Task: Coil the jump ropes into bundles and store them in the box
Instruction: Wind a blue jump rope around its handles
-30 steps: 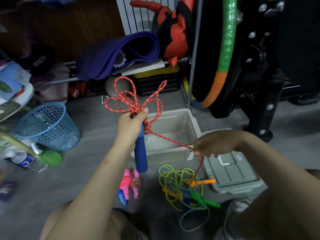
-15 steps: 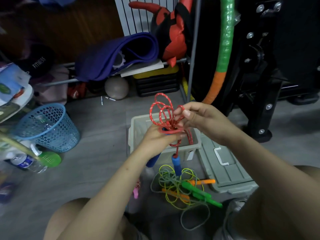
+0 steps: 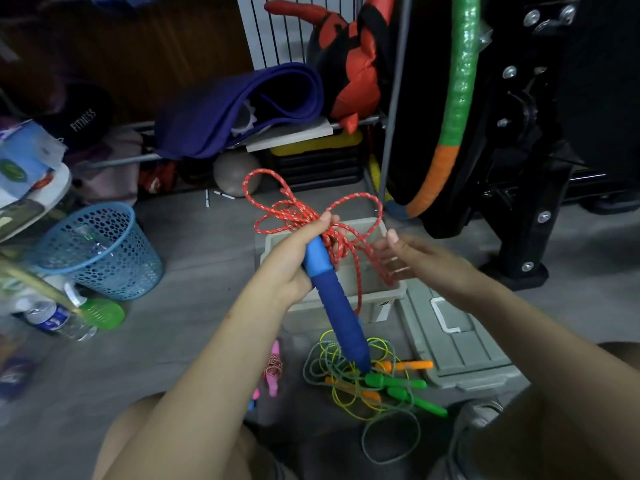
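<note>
Head view: the left hand (image 3: 294, 261) squeezes a blue handle (image 3: 337, 303) and a messy bunch of red rope (image 3: 304, 213) loops above the grey box (image 3: 384, 299). The right hand (image 3: 412, 259) looks open, fingers spread, maybe touching rope strands.

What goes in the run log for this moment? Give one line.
step: coiling red rope | left hand: grips blue handle, loops | right hand: open, in strands | box: no rope visible inside

Lid (image 3: 460, 344) right of box (image 3: 394, 292); basket (image 3: 100, 251) left.
</note>
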